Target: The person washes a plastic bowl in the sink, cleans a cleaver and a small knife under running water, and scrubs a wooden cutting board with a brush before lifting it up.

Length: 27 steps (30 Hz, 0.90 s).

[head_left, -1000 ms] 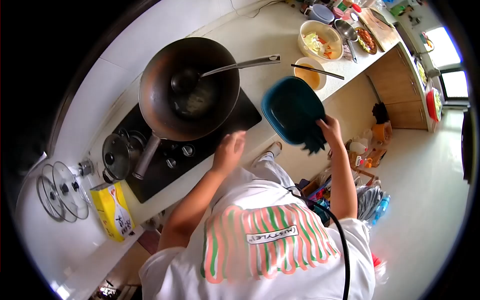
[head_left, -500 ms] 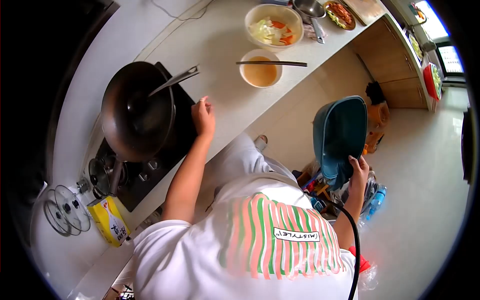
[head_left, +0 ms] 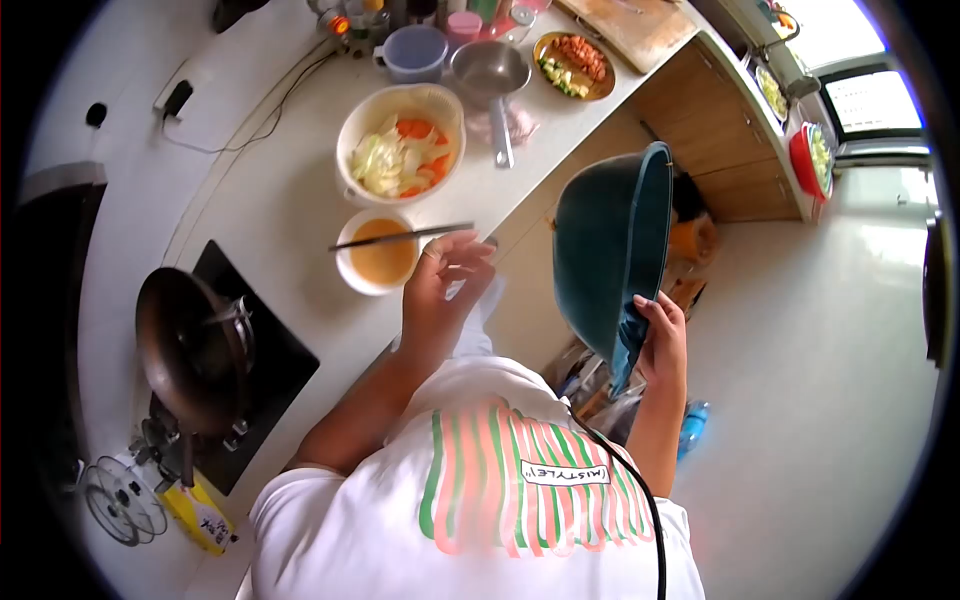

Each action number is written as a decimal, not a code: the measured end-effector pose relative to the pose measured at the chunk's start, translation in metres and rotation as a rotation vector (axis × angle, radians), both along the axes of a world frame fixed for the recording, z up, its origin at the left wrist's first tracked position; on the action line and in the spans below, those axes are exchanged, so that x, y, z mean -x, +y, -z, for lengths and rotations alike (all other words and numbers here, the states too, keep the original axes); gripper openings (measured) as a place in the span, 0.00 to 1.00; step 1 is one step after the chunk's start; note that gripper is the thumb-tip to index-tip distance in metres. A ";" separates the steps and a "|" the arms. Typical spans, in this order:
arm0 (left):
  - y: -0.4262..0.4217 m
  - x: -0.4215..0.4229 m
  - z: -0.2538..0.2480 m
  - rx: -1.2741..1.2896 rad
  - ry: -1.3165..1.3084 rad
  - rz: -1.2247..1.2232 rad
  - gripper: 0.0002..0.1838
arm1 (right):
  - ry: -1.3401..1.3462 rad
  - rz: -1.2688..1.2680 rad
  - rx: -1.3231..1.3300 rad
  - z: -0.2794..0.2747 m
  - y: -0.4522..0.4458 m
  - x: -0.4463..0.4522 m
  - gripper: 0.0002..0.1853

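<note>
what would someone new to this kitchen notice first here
Probably the big teal bowl, tilted on edge in the person's right hand, out past the edge of the counter. Next might come the green and coral stripes on the white shirt at bottom centre, then the dark wok on the black stove at the left.

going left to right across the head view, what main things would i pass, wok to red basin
Wok → bowl of orange liquid → left hand → teal basin → blue bottle → red basin.
</note>
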<state>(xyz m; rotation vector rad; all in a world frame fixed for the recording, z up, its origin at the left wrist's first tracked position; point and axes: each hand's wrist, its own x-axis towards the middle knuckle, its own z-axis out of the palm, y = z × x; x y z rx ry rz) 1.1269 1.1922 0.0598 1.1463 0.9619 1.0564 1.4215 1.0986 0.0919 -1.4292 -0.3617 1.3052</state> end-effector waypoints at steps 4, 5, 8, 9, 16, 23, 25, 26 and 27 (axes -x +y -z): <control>0.073 -0.064 -0.040 -0.044 -0.202 0.025 0.25 | 0.034 -0.025 -0.005 -0.031 0.055 -0.042 0.10; 0.093 -0.081 -0.050 -0.063 -0.280 0.046 0.25 | 0.036 -0.018 -0.014 -0.037 0.068 -0.052 0.10; 0.134 -0.127 -0.066 0.052 -0.372 0.186 0.25 | 0.054 0.001 -0.016 -0.040 0.086 -0.086 0.10; 0.145 -0.141 -0.066 0.089 -0.395 0.224 0.25 | 0.068 0.000 -0.022 -0.040 0.093 -0.097 0.10; 0.197 -0.234 -0.056 0.165 -0.309 0.184 0.26 | 0.029 0.066 0.060 -0.018 0.135 -0.180 0.10; 0.248 -0.373 -0.048 0.152 -0.228 0.040 0.27 | 0.029 0.087 0.056 0.007 0.192 -0.323 0.09; 0.268 -0.417 -0.060 0.099 -0.165 0.015 0.26 | 0.018 0.116 0.058 0.001 0.206 -0.375 0.09; 0.278 -0.440 -0.061 0.080 -0.196 0.000 0.26 | 0.014 0.133 0.054 0.001 0.209 -0.404 0.09; 0.293 -0.460 -0.065 0.038 -0.188 -0.010 0.26 | 0.004 0.152 0.065 0.002 0.215 -0.427 0.09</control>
